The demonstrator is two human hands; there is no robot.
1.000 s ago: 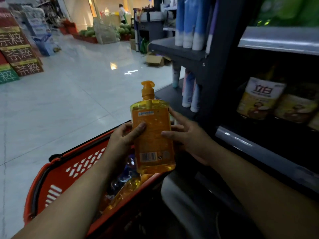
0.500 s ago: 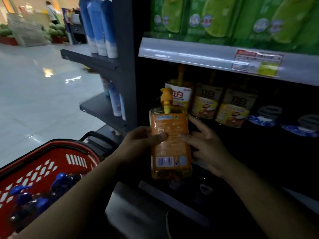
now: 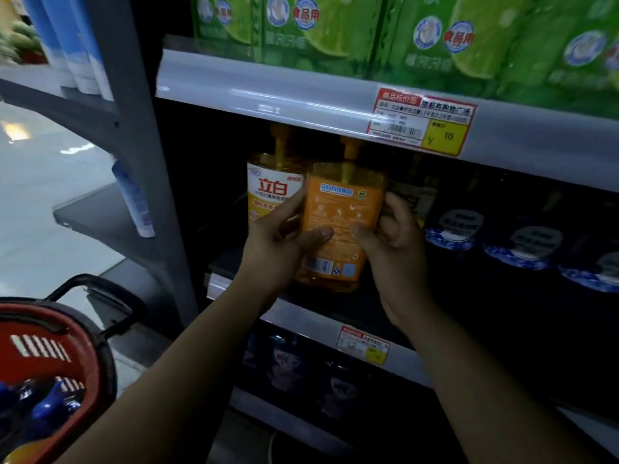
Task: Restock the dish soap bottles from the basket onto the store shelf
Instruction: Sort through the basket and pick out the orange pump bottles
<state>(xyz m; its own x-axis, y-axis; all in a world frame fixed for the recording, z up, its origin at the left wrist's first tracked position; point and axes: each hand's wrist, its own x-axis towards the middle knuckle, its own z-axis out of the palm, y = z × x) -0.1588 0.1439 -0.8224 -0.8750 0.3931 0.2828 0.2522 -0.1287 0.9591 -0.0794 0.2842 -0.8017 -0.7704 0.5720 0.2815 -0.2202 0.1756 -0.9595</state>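
Note:
An orange dish soap bottle (image 3: 341, 209) with a pump top shows its back label to me and is at the front of the middle shelf (image 3: 294, 316). My left hand (image 3: 278, 239) grips its left side and my right hand (image 3: 392, 239) grips its right side. Another orange dish soap bottle (image 3: 268, 185) with a white label stands on the shelf just to its left. The red basket (image 3: 77, 333) sits at the lower left, with blue-capped bottles (image 3: 50, 403) inside.
Green refill packs (image 3: 435, 31) fill the shelf above, behind a price rail with a yellow tag (image 3: 425, 122). Dark bottles with blue-white labels (image 3: 522, 242) stand to the right. Blue bottles (image 3: 134, 199) hang on the end rack at left. More dark products sit on the lower shelf.
Both hands carried the orange bottle from above the basket rightward and up to the middle shelf, beside the standing bottle. My view swung from the aisle floor to the shelves.

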